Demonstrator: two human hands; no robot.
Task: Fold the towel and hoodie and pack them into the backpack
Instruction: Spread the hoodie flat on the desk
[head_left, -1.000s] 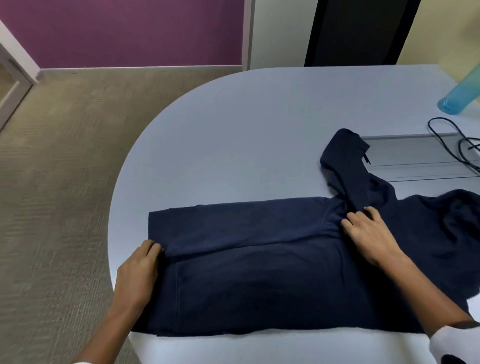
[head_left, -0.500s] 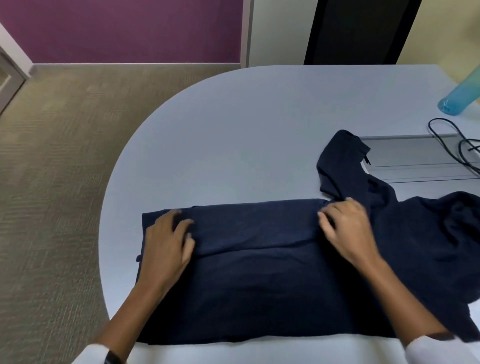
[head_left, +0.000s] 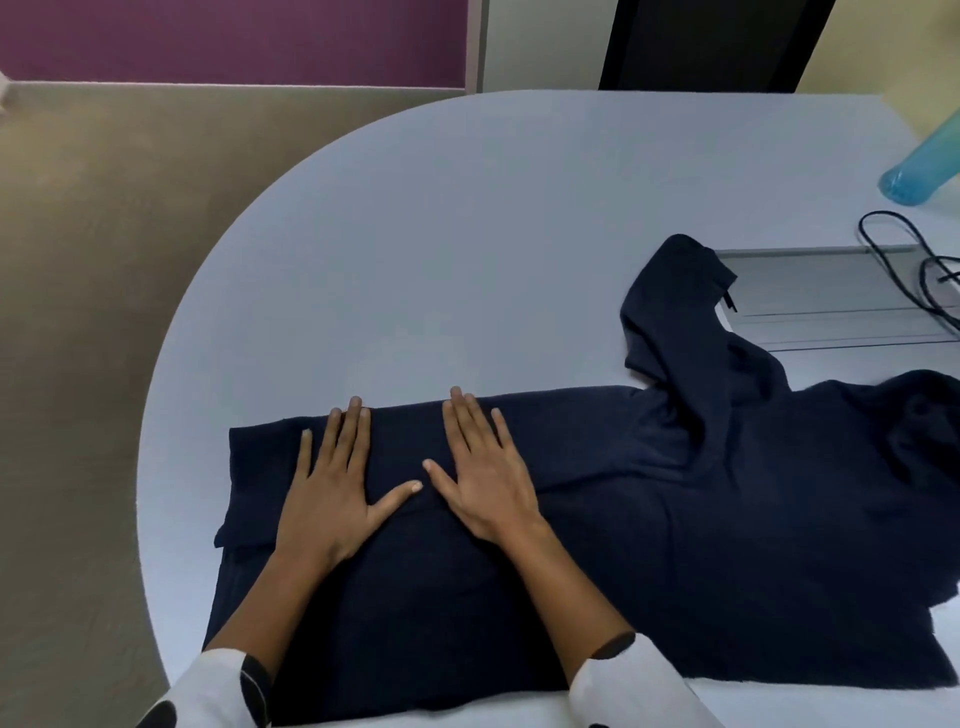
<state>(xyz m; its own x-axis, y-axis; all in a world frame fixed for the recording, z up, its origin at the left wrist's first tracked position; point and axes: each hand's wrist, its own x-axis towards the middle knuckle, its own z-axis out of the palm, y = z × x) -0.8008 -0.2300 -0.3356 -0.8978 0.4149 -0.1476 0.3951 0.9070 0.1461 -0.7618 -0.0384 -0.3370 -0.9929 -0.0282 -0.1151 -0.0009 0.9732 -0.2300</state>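
Now hoodie (head_left: 649, 519) spread on table (head_left: 467, 234) — left hand (head_left: 332, 483), right hand (head_left: 488, 473) flat, fingers straight, pressing folded part.

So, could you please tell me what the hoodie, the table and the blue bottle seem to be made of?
The hoodie looks like soft, matte navy knit, probably cotton fleece: it creases and drapes limply. The table seems a smooth pale grey laminate with a faint sheen and no visible grain, though the look leaves this open. The blue bottle appears to be translucent plastic, since light passes through it.
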